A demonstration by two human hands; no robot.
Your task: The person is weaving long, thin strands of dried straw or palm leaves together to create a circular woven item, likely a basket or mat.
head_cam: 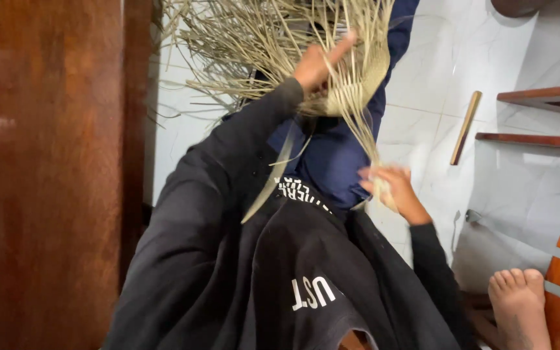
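The left hand (315, 65) gripped the woven straw piece (351, 84); its loose strands (364, 139) ran down into the right hand's (393, 191) clenched grip.

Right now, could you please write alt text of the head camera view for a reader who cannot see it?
A person in a dark sweatshirt weaves pale dried straw strips: the left hand grips the woven part up high, and the right hand pinches loose strands lower down. A wooden stick lies on the white tile floor.

White marble-look floor tiles (448, 58), dark reddish wooden door (46, 175) left, wooden shelves (542, 116) right.
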